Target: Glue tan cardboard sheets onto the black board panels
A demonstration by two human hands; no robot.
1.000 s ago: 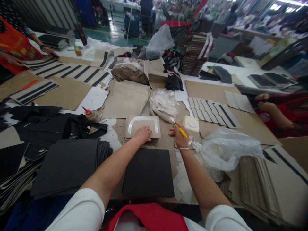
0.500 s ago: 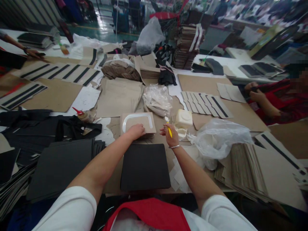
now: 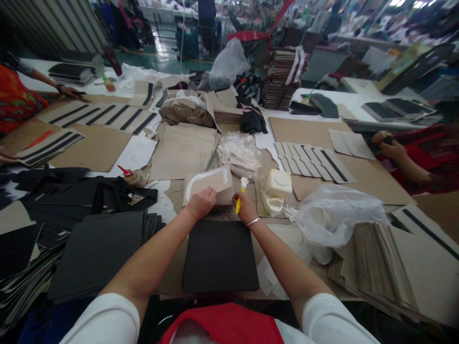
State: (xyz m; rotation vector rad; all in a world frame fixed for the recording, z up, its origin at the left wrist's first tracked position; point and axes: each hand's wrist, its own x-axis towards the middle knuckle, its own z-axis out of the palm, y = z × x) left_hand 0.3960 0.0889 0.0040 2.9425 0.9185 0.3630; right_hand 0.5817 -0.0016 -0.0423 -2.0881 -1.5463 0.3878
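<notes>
Landmark: a black panel (image 3: 219, 255) lies flat at the near edge of the bench (image 3: 358, 102), straight in front of the person.
Left hand: the left hand (image 3: 201, 203) is just beyond the black panel's far edge, fingers closed on the near edge of a cardboard piece (image 3: 211, 184).
Cardboard piece: it is tilted up off a low stack of like pieces, just beyond the black panel; a white curved line runs along its top and left sides.
Right hand: the right hand (image 3: 245, 210) is beyond the black panel's far right corner, closed around a yellow-handled brush (image 3: 239, 198); whether it also touches the cardboard piece's corner, I cannot tell.
Brush: roughly upright, pale bristles pointing away from the black panel.
Cream tub (image 3: 278, 184): beyond and to the right of the black panel, near the right hand but apart from it.
White plastic bag (image 3: 337, 215): right of the black panel, resting against a fanned cardboard stack (image 3: 387, 267).
Black sheets (image 3: 100, 248): stacked just left of the black panel.
Red-tipped bottle (image 3: 132, 177): beyond the black panel, to its left.
Co-worker's hand (image 3: 390, 148): well beyond the black panel, far right.
</notes>
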